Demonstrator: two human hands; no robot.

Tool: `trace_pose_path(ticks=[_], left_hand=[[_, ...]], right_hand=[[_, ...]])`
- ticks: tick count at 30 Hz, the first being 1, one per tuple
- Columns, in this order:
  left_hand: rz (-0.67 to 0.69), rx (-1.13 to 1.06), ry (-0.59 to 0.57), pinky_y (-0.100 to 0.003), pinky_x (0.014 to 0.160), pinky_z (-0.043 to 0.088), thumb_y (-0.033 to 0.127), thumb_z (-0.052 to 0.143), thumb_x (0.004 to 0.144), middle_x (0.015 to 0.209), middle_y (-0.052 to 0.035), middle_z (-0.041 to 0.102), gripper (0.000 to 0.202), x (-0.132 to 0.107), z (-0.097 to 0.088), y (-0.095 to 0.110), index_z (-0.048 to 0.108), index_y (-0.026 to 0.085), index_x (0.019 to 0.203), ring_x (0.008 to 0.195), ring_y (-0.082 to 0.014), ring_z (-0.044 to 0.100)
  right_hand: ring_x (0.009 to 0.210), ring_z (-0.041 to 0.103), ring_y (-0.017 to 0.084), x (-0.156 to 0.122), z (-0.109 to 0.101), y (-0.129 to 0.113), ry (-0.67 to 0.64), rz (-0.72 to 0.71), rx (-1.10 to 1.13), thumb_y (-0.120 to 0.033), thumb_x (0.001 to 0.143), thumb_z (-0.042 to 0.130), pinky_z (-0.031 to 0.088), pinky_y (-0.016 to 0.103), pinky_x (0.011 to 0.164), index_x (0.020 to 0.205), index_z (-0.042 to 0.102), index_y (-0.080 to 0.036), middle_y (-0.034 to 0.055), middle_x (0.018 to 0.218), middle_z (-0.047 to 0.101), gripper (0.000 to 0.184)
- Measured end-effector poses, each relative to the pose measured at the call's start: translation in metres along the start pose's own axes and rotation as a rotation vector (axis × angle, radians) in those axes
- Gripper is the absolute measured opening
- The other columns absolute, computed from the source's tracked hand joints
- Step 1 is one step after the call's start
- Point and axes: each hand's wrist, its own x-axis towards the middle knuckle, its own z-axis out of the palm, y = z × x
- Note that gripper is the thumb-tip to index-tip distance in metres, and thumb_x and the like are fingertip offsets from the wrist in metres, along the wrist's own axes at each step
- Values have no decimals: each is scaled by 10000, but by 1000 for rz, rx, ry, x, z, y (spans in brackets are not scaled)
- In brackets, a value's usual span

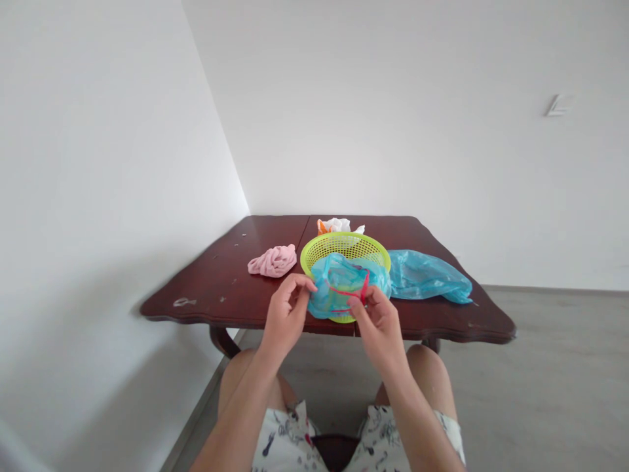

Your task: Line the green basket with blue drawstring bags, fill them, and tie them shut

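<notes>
A thin blue plastic bag (330, 274) with a red drawstring (365, 286) is held up between my two hands, in front of and partly over a yellow-green mesh basket (310, 248). My left hand (289, 308) pinches the left edge of the bag between thumb and fingers. At its right side, my right hand (376, 321) pinches the red drawstring where it bunches up. The bag covers most of the basket's front and inside.
Right of the basket, another stretch of blue plastic (427, 275) lies on the dark wooden table (221, 262). A crumpled pink cloth (273, 261) sits to the left. Behind the basket is a white and orange plastic bag (336, 225). Walls stand at the back and left.
</notes>
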Motion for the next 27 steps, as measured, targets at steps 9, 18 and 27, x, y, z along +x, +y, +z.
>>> trace_pose_path(ticks=[9,18,27], left_hand=[[99,477,-12,-452,1036,581,276,572,1169,1262,-109,783,274,28,-43,-14,844,251,1162,1109,-301,744],[311,388,-237,-619,1439,374,508,1023,975,1815,-151,579,1002,-2,7,40,494,349,1812,1701,-431,510],[105,-383,-19,-418,1107,616,576,635,1240,1116,-115,824,558,32,28,20,615,224,808,1142,-277,779]], right_hand=[[953,749,220,22,-30,-31,55,68,288,-592,1033,934,615,379,984,1004,717,-274,40,996,833,386],[851,754,224,20,-17,-87,-306,-40,11,-579,1087,862,627,364,809,956,762,-274,40,902,825,346],[691,737,135,45,-51,-89,87,-297,91,-484,1119,872,599,255,655,991,888,-231,42,916,865,285]])
